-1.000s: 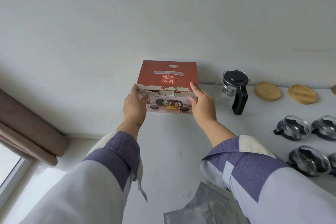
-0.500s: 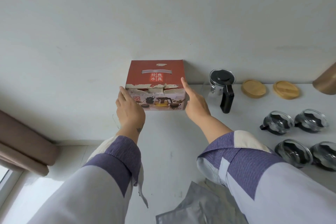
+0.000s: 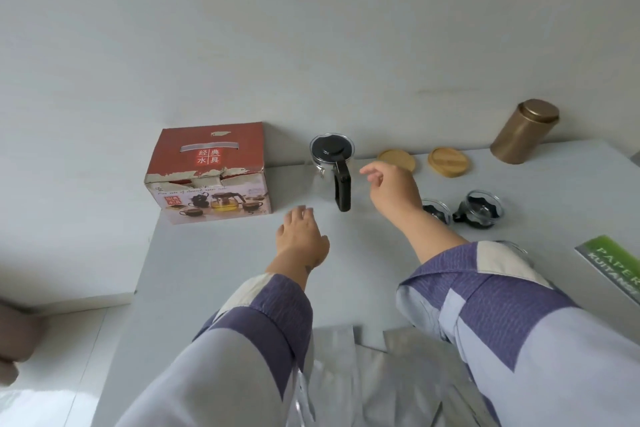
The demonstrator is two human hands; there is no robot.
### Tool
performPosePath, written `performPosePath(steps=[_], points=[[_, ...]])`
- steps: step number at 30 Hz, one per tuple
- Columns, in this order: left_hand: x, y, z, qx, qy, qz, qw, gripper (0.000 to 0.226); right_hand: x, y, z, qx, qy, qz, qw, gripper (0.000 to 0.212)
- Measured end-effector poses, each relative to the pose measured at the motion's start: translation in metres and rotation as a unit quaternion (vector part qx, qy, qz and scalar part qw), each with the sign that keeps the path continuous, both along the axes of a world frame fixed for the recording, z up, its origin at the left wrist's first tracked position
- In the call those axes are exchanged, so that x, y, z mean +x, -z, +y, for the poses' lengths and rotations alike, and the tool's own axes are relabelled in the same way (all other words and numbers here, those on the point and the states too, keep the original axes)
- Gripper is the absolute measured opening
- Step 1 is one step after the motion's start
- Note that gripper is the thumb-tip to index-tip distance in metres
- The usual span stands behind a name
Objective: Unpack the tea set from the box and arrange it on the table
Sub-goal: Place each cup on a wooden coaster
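Both hands (image 3: pixel 302 234) (image 3: pixel 393 185) now off red box (image 3: pixel 207 172), torn lid edge.

You've let go of the tea set box (image 3: pixel 210 173): both hands have come off its sides. Your left hand (image 3: pixel 302 236) now hangs open over the table (image 3: pixel 214 263), and your right hand (image 3: pixel 393 186) has lifted beside the glass teapot (image 3: pixel 333 163), fingers loosely spread.

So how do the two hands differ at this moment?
The left hand lies low over the table, palm down, fingers extended toward the box. The right hand is raised beside the teapot, fingers loosely curled. Both are empty and touch nothing.
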State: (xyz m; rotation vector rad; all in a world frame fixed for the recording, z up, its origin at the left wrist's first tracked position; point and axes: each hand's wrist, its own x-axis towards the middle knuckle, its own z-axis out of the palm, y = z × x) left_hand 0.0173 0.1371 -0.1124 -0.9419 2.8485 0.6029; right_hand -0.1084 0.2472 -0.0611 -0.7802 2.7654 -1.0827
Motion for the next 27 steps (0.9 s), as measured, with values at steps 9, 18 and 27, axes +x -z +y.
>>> performPosePath(steps=[9, 18, 27], points=[[-0.076, 0.038, 0.064, 0.052, 0.014, -0.121, 0.991, 0.106, -0.119, 0.045, 0.037, 0.111, 0.008, -0.05, 0.993, 0.039], [-0.092, 0.048, 0.063, 0.042, 0.011, -0.149, 0.988, 0.117, -0.187, 0.084, 0.009, 0.196, 0.018, -0.065, 0.978, 0.076], [-0.093, 0.047, 0.061, 0.043, 0.001, -0.161, 0.986, 0.118, -0.2, 0.086, -0.005, 0.223, 0.031, -0.037, 0.974, 0.085]])
